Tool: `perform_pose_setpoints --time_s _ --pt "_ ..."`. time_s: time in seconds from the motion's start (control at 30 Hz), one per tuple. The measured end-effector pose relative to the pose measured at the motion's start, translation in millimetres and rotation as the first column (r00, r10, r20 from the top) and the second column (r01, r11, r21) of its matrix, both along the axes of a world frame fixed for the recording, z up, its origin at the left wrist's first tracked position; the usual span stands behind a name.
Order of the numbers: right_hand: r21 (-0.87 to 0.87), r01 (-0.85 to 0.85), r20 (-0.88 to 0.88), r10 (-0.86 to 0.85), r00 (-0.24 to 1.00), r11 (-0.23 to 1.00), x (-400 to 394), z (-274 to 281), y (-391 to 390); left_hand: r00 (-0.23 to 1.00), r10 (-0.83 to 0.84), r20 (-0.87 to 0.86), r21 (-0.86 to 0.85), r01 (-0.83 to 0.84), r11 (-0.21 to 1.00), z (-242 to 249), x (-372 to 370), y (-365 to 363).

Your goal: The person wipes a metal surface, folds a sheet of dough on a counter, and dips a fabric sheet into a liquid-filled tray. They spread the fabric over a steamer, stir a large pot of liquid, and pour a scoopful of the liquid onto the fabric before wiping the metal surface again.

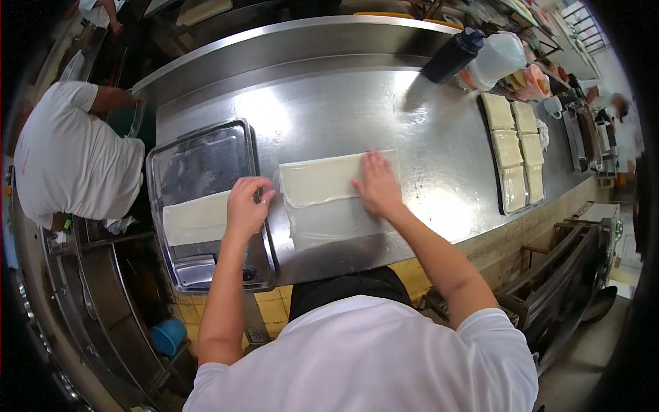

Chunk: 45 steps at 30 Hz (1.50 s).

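A thin pale dough sheet (pixel 319 180) lies on the steel table, its upper part folded into a thicker band. My right hand (pixel 377 184) rests on the right part of that band, fingers stretched out. My left hand (pixel 248 206) is over the right side of a dark metal tray (pixel 202 158), its fingers curled with thumb and fingertips apart, and nothing shows between them. A second dough strip (pixel 195 221) lies in the tray, its right end hidden behind my left hand.
At the right of the steel table (pixel 329 103) is a black tray with several pale dough squares (pixel 510 147). A dark bottle (pixel 453 56) and a plastic container (pixel 498 60) stand at the back right. A person in white (pixel 82 151) is at the left.
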State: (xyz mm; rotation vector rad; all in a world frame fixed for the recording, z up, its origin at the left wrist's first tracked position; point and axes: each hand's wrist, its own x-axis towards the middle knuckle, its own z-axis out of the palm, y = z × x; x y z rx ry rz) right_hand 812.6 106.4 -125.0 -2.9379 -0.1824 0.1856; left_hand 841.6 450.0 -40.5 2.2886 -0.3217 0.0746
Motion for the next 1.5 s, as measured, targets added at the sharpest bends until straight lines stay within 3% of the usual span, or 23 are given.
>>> perform_pose_setpoints --time_s 0.2,0.3,0.33,0.5,0.7,0.8,0.9,0.97,1.03,1.1,1.2,1.37,1.5 --pt "0.099 -0.242 0.104 0.231 0.967 0.965 12.3 -2.4 136.6 0.991 0.104 -0.090 0.079 -0.097 0.992 -9.0 35.5 -28.1" --pt "0.116 -0.329 0.052 0.325 0.944 0.937 18.0 3.8 168.4 0.996 0.076 -0.040 0.115 -0.071 0.991 -30.3 49.4 -40.6" --pt "0.134 -0.303 -0.031 0.310 0.950 0.943 19.2 14.5 169.6 0.991 0.071 -0.111 0.144 -0.055 0.988 -35.3 53.0 -44.7" --pt "0.145 -0.165 0.079 0.154 0.985 0.976 8.4 3.6 90.2 0.977 -0.087 -0.193 0.334 0.149 0.931 -52.6 61.8 -52.7" --pt "-0.013 0.275 0.003 -0.275 0.962 0.961 1.3 -1.2 -58.5 0.937 -0.154 -0.313 0.487 0.297 0.821 -29.6 73.5 -56.0" --pt "-0.048 0.228 0.138 -0.220 0.966 0.972 11.5 6.6 -63.5 0.917 -0.196 -0.348 0.479 0.354 0.803 -34.4 78.6 -54.7" --pt "0.231 0.164 0.089 -0.189 0.978 0.959 36.7 35.9 -15.4 0.893 -0.193 -0.406 0.433 0.374 0.820 -40.9 82.4 -53.7" --pt "0.322 0.082 0.146 -0.135 0.980 0.943 56.0 46.2 28.4 0.892 -0.189 -0.411 0.403 0.364 0.840 -37.7 83.0 -52.4" --pt "0.523 -0.005 0.057 -0.029 0.998 0.852 76.9 61.3 68.1 0.896 -0.177 -0.407 0.328 0.325 0.887 -26.2 79.5 -50.3" --pt "0.591 -0.081 -0.061 0.145 0.988 0.803 97.1 56.5 91.1 0.892 -0.160 -0.423 0.274 0.295 0.915 -10.4 76.6 -48.4" --pt "0.345 -0.149 -0.514 0.320 0.796 0.927 126.6 67.7 100.3 0.861 -0.147 -0.487 0.190 0.269 0.944 3.2 75.0 -44.3" --pt "0.050 -0.266 -0.754 0.211 0.622 0.963 142.8 68.4 38.7 0.717 -0.261 -0.647 -0.099 0.260 0.960 -14.6 83.3 -31.6" --pt "-0.134 -0.292 -0.702 0.117 0.702 0.947 123.7 97.3 -13.8 0.706 -0.245 -0.665 -0.192 0.156 0.969 -53.7 85.8 -32.3"
